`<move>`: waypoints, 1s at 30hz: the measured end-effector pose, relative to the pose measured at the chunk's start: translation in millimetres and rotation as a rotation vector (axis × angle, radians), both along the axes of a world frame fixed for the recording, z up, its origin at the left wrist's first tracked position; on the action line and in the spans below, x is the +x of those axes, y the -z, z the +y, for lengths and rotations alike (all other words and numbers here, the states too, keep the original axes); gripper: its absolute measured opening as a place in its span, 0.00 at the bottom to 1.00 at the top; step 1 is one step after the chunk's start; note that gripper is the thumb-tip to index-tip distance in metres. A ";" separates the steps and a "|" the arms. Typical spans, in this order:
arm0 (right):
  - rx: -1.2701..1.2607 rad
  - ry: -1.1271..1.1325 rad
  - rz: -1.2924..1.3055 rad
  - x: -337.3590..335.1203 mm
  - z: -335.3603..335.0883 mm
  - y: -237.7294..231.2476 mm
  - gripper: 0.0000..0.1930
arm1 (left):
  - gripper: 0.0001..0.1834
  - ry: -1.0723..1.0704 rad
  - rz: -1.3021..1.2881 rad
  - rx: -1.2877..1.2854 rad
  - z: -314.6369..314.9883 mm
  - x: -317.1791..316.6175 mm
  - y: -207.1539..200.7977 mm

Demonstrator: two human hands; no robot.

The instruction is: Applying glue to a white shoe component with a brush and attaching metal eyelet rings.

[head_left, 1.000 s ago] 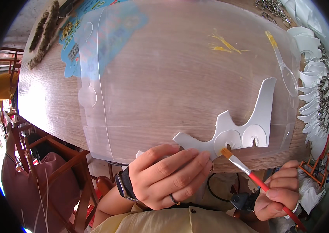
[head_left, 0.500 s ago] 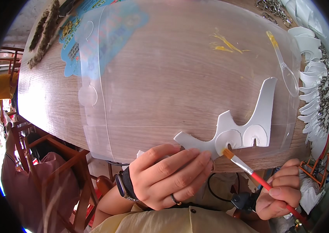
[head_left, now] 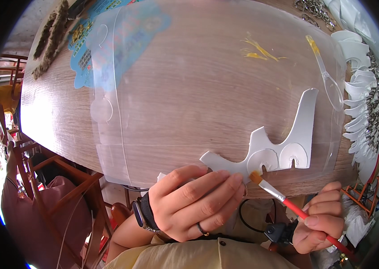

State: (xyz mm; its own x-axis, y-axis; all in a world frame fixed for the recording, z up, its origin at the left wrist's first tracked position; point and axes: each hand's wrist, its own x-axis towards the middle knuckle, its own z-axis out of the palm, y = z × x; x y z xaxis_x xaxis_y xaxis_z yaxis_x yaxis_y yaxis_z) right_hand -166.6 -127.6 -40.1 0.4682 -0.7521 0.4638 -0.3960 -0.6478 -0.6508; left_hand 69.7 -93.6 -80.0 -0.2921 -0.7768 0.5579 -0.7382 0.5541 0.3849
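A white cut-out sheet (head_left: 283, 154) with curved arms and two rounded, notched patches lies at the table's near edge. My left hand (head_left: 196, 201) is closed over its left part, fingers and thumb pressed together on it. In my right hand (head_left: 321, 219), the fingers wrap round the red handle of a paintbrush (head_left: 272, 190). The brush slants up to the left, and its brown bristles meet the white sheet at the lower left rim of the left rounded patch. A bit of white pokes out left of my left hand; the rest is hidden beneath it.
A clear plastic sheet (head_left: 176, 103) covers the wooden table (head_left: 59, 121). Yellow smears (head_left: 261, 50) and a clear plastic spoon (head_left: 328, 80) with a yellow end lie on it. White pieces with metal clasps (head_left: 364, 98) line the right edge. A brown chair (head_left: 55, 179) stands left.
The brush and my right hand have shifted slightly left, bringing the bristles a little left along the patch's rim. My left hand stays in place on the white sheet.
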 end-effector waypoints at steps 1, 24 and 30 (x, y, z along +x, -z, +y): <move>0.002 -0.012 -0.007 1.1 -1.1 1.2 0.12 | 0.11 -0.006 -0.005 0.003 1.1 0.2 0.8; -0.020 0.018 0.011 -4.6 1.2 -8.1 0.12 | 0.09 -0.005 -0.002 -0.016 -3.0 -0.3 0.8; 0.000 0.022 -0.026 0.8 -1.7 -2.3 0.11 | 0.08 -0.034 -0.048 0.008 -5.2 -4.2 -1.1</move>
